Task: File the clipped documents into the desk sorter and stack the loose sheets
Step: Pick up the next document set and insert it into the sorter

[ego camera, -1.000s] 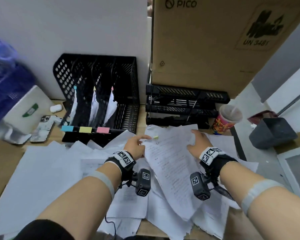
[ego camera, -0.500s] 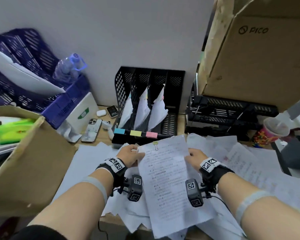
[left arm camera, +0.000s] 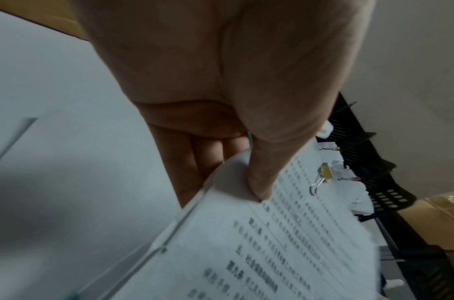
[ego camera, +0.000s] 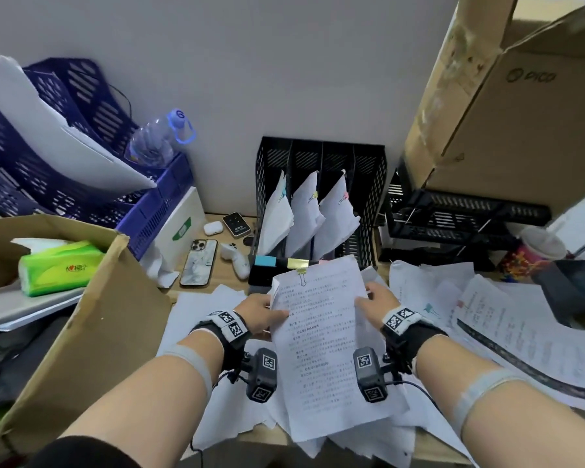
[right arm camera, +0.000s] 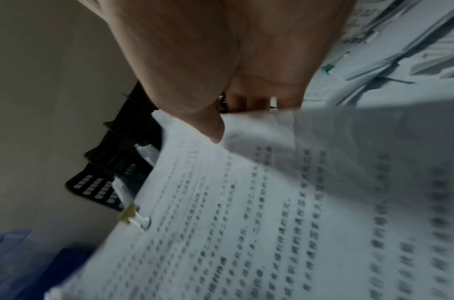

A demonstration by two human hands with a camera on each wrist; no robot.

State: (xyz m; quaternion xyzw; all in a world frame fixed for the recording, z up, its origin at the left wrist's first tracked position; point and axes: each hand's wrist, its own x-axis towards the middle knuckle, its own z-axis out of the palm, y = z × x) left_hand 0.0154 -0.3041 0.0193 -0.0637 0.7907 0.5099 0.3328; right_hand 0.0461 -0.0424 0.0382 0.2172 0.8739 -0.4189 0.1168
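On the paper-strewn wooden table (ego camera: 217, 265), we are lifting a white printed document with a yellow binder clip (ego camera: 321, 332) just before the black mesh desk sorter (ego camera: 368, 184), left hand (ego camera: 257, 312) and right hand (ego camera: 377, 304) pinching its side edges. Next we are judging its yellow-tabbed middle slot.

Place: an office work corner, crowded.
Filing: a black mesh desk sorter (ego camera: 321, 197) at 12 o'clock with clipped papers in its slots; black letter trays (ego camera: 460, 214) at 2 o'clock.
Paper: many printed sheets (ego camera: 507, 319) spread over the wooden counter (ego camera: 223, 268).
Storage: blue plastic trays (ego camera: 81, 184) at 10 o'clock; a cardboard box (ego camera: 520, 123) at 1 o'clock.
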